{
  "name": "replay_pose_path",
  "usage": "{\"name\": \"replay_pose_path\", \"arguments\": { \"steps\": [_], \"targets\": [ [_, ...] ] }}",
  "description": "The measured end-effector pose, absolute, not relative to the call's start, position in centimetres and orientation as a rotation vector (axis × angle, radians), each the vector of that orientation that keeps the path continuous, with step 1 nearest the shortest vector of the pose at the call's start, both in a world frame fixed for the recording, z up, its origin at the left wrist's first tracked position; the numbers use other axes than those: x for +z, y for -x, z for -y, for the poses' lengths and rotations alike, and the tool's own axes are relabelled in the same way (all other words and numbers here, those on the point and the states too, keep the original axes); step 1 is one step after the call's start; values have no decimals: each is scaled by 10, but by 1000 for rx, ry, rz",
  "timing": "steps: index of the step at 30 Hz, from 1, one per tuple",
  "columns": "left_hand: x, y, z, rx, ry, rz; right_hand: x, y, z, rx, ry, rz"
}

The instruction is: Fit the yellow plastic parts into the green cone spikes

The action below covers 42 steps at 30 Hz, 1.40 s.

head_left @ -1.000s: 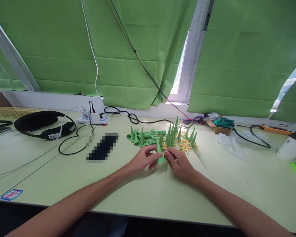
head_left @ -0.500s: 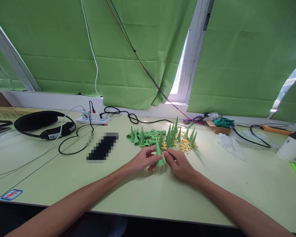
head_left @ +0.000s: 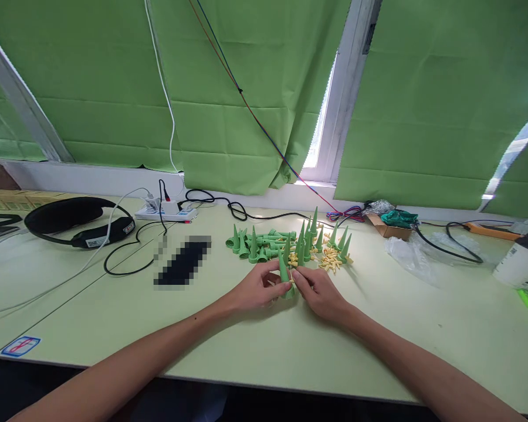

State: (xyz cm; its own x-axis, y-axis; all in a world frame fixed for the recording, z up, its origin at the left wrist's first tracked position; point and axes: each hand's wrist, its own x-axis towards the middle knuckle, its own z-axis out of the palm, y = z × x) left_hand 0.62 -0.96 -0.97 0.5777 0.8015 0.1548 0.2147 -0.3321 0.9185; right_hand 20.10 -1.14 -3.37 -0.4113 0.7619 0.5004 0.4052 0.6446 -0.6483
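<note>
Gripping a green cone [head_left: 283, 268] in the curled left hand [head_left: 256, 288] just below frame centre, slightly lower than a second ago; pinching a mostly hidden yellow piece [head_left: 291, 279] against it with the right hand [head_left: 319, 292]. Crowded behind by upright cones [head_left: 307, 241] and yellow bits [head_left: 330, 259]; flanked farther out by headset [head_left: 102, 234], left, and plastic bag [head_left: 408, 258], right.

Green blinds [head_left: 246, 146]: hung at 12 o'clock from the view's middle
Red and blue wires [head_left: 264, 126]: slanting down across the cloth at 12 o'clock
Black padded band [head_left: 53, 217]: at 9 o'clock on the table [head_left: 246, 351]
White power strip [head_left: 171, 215]: also 9 o'clock, plugs in it
Dark shape [head_left: 182, 264]: 8 o'clock, pixelated
Sticker [head_left: 21, 346]: 8 o'clock, near the table's edge
Small carton [head_left: 387, 231]: 3 o'clock, green packet [head_left: 398, 218] inside or on top
White cup [head_left: 517, 264]: 3 o'clock, dark-topped
</note>
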Motion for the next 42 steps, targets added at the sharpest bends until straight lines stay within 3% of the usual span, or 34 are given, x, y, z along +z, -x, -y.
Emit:
{"name": "replay_pose_path", "arguments": {
  "steps": [6,13,32,42],
  "targets": [
    [-17,-8,10,930,-2243,-773,-36,-201,9,567,898,2052],
    [-23,-7,8,990,-2305,-804,-36,-200,8,554,927,2019],
    [-20,-12,5,888,-1526,-942,-37,-200,8,769,958,1695],
    [-19,-11,3,799,-1506,-857,-35,-200,11,762,945,1767]
  ]
}}
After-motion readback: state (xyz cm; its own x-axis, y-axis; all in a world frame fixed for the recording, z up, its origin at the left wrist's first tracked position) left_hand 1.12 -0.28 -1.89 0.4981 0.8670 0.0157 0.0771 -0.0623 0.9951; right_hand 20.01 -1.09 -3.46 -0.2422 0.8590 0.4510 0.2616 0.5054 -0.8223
